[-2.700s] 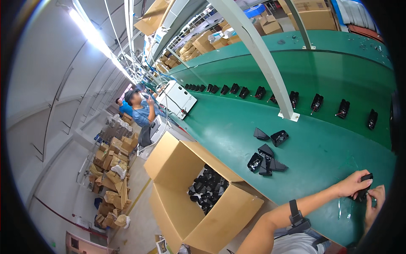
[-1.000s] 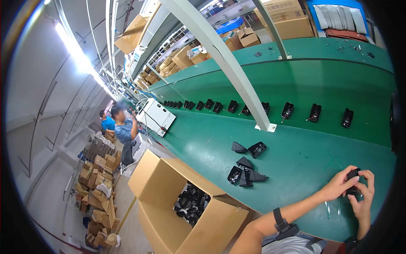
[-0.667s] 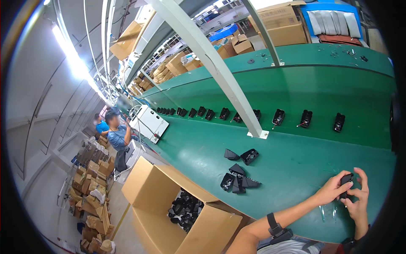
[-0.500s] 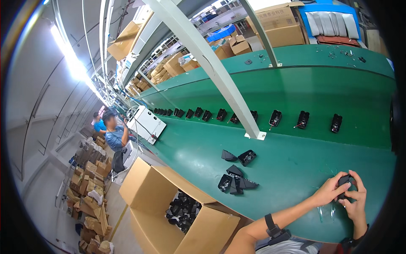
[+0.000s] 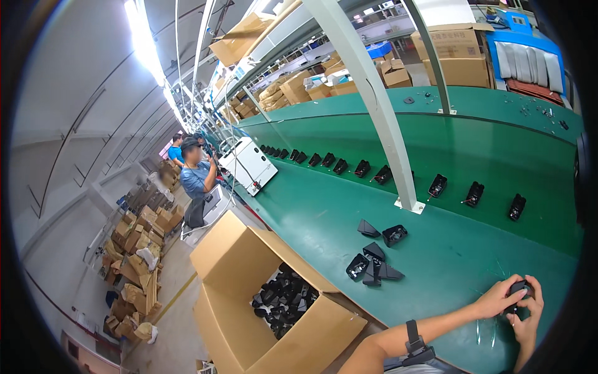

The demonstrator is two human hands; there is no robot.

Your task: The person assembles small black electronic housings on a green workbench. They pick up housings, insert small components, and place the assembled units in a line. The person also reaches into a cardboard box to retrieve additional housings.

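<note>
Both hands are over the green bench at the lower right, closed around one small black plastic housing (image 5: 517, 290). My left hand (image 5: 496, 299) grips it from the left side, and my right hand (image 5: 531, 310) curls round it from the right. Fingers hide much of the part. Clear thin strips (image 5: 486, 333) lie on the bench beneath the hands. To the left, a loose cluster of black plastic pieces (image 5: 374, 265) rests on the bench, some wedge-shaped, some open shells. Behind it are another wedge-shaped piece (image 5: 367, 229) and an open black shell (image 5: 395, 235).
An open cardboard box (image 5: 230, 311) full of black parts stands at the bench's near edge. Black housings (image 5: 438, 186) line the darker green strip (image 5: 548, 234). A pale metal post (image 5: 377, 106) rises from the bench. A white machine (image 5: 249, 165) and people (image 5: 198, 171) are farther left.
The whole view has swung left, so the bench, box and post appear farther right and the hands lower. Both hands still hold the black housing.
</note>
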